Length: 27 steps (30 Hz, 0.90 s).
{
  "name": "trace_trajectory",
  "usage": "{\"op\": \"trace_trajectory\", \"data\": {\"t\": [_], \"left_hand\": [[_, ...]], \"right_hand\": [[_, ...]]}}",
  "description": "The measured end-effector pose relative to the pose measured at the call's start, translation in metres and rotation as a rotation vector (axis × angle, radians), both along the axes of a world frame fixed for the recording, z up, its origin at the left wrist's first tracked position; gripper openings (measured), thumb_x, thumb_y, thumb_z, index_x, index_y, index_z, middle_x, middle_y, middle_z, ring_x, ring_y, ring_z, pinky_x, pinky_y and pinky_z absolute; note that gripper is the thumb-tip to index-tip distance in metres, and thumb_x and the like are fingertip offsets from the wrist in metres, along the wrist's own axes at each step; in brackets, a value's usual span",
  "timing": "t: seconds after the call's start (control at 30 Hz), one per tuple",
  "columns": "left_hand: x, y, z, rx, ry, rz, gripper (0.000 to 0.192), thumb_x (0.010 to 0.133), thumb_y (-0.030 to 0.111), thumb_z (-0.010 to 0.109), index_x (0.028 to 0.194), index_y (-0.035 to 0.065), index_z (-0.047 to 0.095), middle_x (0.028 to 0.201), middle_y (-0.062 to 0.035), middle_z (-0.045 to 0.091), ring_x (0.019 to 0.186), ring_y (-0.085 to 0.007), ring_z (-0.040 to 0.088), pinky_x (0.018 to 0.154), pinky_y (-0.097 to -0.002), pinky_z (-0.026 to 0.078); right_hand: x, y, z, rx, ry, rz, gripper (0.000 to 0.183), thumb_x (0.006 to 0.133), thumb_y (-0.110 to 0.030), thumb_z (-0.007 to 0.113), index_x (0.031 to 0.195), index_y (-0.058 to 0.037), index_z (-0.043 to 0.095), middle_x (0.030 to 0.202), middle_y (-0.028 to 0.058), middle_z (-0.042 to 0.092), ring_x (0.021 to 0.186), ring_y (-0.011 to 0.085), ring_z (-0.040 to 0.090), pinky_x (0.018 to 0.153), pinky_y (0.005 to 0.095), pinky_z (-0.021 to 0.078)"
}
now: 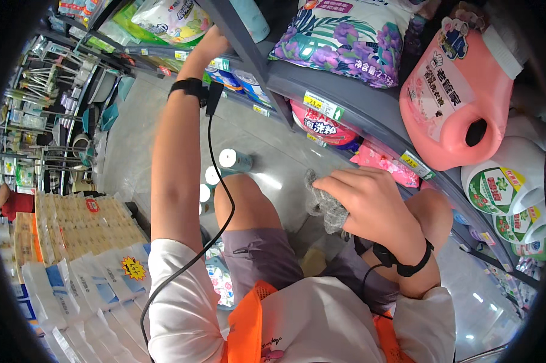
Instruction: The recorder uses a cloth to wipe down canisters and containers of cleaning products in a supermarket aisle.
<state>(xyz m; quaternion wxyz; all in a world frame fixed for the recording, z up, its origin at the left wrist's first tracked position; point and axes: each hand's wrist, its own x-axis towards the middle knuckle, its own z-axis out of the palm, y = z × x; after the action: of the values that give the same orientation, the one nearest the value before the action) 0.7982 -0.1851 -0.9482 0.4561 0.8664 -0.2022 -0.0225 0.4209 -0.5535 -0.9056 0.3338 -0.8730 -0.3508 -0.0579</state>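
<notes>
My right hand (368, 204) grips a crumpled grey cloth (329, 208) above my right knee, in front of the lower shelf. My left arm stretches up to the shelf, where my left hand (213, 44) is beside a white printed pouch (173, 19) and a dark shelf upright (227, 27). Its fingers are partly hidden, so whether it holds or touches anything cannot be told. A light blue cylindrical container (249, 20) stands just past the upright. To the right of it lies a purple-flowered bag (341, 43). Both wrists wear black straps with cables.
Pink (459, 100) and white jugs (504, 181) line the shelf at right. Several white-topped cylindrical containers (236, 159) stand on the floor by my left knee. Stacked tissue packs (91, 227) rise at left. A person in red (18, 204) is at the far left. A black cable crosses my left arm.
</notes>
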Motion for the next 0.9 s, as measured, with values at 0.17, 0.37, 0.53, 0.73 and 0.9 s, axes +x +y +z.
{"op": "trace_trajectory", "data": {"t": [0.17, 0.37, 0.53, 0.73, 0.9], "left_hand": [[0.016, -0.007, -0.025, 0.377, -0.306, -0.002, 0.057, 0.085, 0.038, 0.089, 0.115, -0.0060, 0.071, 0.103, -0.0111, 0.076, 0.096, -0.0195, 0.070, 0.087, -0.0363, 0.057], [0.030, -0.035, -0.027, 0.139, -0.089, 0.173, 0.060, 0.084, 0.037, 0.089, 0.126, -0.0027, 0.072, 0.103, -0.0102, 0.076, 0.088, -0.0151, 0.068, 0.082, -0.0322, 0.055], [0.050, -0.049, -0.014, 0.123, 0.106, 0.239, 0.061, 0.092, 0.037, 0.081, 0.137, -0.0006, 0.066, 0.108, -0.0051, 0.077, 0.101, -0.0113, 0.071, 0.074, -0.0259, 0.049], [0.042, -0.058, -0.007, -0.116, 0.180, -0.034, 0.052, 0.103, 0.034, 0.066, 0.147, 0.0065, 0.059, 0.141, -0.0031, 0.070, 0.118, -0.0128, 0.070, 0.096, -0.0251, 0.045], [0.049, -0.040, 0.000, -0.185, 0.257, -0.177, 0.049, 0.107, 0.030, 0.064, 0.152, 0.0114, 0.056, 0.148, -0.0049, 0.064, 0.129, -0.0177, 0.063, 0.109, -0.0316, 0.042]], "right_hand": [[0.003, -0.001, 0.001, -0.008, 0.007, -0.010, 0.040, 0.067, -0.002, 0.069, 0.107, -0.0068, 0.069, 0.088, 0.0068, 0.068, 0.084, 0.0297, 0.071, 0.070, 0.0413, 0.0542], [0.004, 0.001, 0.002, -0.040, 0.053, -0.002, 0.044, 0.064, 0.001, 0.070, 0.108, -0.0075, 0.072, 0.090, 0.0058, 0.071, 0.087, 0.0279, 0.072, 0.072, 0.0403, 0.0551], [0.006, 0.000, 0.002, -0.035, 0.029, 0.007, 0.032, 0.068, -0.003, 0.069, 0.099, -0.0060, 0.064, 0.083, 0.0060, 0.065, 0.082, 0.0260, 0.072, 0.070, 0.0388, 0.0548], [0.010, -0.004, 0.000, -0.058, 0.038, -0.016, 0.026, 0.071, -0.005, 0.068, 0.097, -0.0065, 0.063, 0.083, 0.0049, 0.064, 0.082, 0.0247, 0.072, 0.070, 0.0380, 0.0544], [0.014, -0.002, 0.001, -0.060, 0.078, -0.002, 0.043, 0.064, 0.000, 0.070, 0.107, -0.0064, 0.071, 0.087, 0.0051, 0.066, 0.080, 0.0265, 0.070, 0.069, 0.0394, 0.0540]]}}
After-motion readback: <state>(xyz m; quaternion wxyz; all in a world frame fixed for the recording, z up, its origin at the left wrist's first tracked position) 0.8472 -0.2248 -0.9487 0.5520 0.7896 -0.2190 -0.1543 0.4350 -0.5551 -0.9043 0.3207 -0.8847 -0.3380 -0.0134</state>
